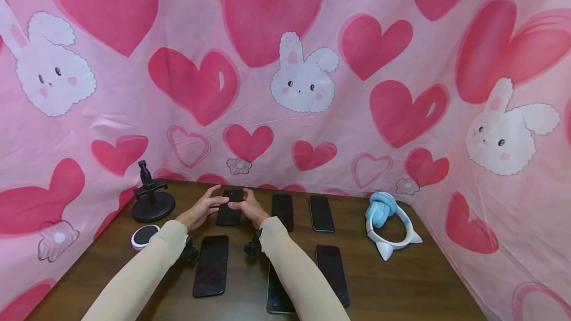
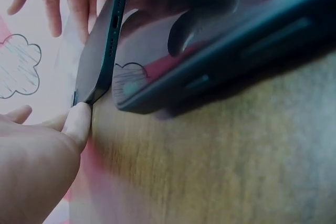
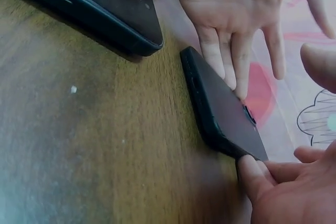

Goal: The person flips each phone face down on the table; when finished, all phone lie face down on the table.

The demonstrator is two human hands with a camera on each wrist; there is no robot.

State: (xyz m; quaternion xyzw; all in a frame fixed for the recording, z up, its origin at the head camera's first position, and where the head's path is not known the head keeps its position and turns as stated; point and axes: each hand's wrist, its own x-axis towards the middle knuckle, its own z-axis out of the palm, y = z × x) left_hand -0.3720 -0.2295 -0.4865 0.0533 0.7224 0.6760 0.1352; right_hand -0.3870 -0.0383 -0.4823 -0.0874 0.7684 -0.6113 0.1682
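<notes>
A dark phone (image 1: 229, 207) is held between both hands at the far side of the worktop (image 1: 401, 281), tipped up on one long edge, as is seen from both wrist views (image 2: 102, 51) (image 3: 223, 111). It is touched on its left side by the left hand (image 1: 201, 210), whose fingers are nearly straight and spread, with a fingertip (image 2: 79, 121) pressed against a lower corner. It is pinched at the other side by the right hand (image 1: 247, 208), whose thumb (image 3: 252, 174) and curled fingers are closed on a corner.

Just right of the right hand two more phones (image 1: 283, 211) (image 1: 321, 213) are laid flat in the same row. Nearer than the hands, a second row of phones is laid out: one (image 1: 211, 265) between the forearms, one (image 1: 276, 296) partly covered by the right sleeve (image 1: 299, 276), and one (image 1: 332, 274) just right of that sleeve.

Left of the left hand a black stand (image 1: 151, 197) with a round base is set near the worktop's corner, and a small round puck (image 1: 143, 237) is seen just nearer than it. Well right of the right hand, a white and blue cat-ear headset (image 1: 388, 224) is laid on the worktop. A pink cloth (image 1: 285, 63) printed with hearts and rabbits is hung behind and at both sides.
</notes>
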